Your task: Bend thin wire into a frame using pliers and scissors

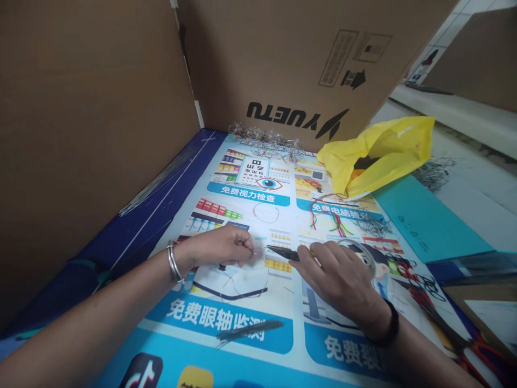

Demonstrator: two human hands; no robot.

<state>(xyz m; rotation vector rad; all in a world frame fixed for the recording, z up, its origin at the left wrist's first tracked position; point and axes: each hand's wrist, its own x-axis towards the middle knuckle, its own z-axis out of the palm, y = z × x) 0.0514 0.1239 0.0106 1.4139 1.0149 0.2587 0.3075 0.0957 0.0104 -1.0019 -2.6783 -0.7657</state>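
Observation:
My left hand [220, 247], with a silver bangle at the wrist, is pinched on a thin wire with a pink tip [254, 252]. The wire runs down into a loop over a black eyeglass frame [234, 288] lying on the printed poster [242, 318]. My right hand [343, 275], a dark band round its wrist, grips dark pliers [283, 251] whose tips point left at the pink wire end. The two hands are a few centimetres apart over the poster.
Cardboard walls [92, 118] close the left and back. A yellow plastic bag [379, 151] lies at the back right, coloured wires [329, 215] beside it. A bundle of thin metal rods [248, 330] lies near the front. Red-handled scissors [468, 339] and a teal sheet [428, 221] are at right.

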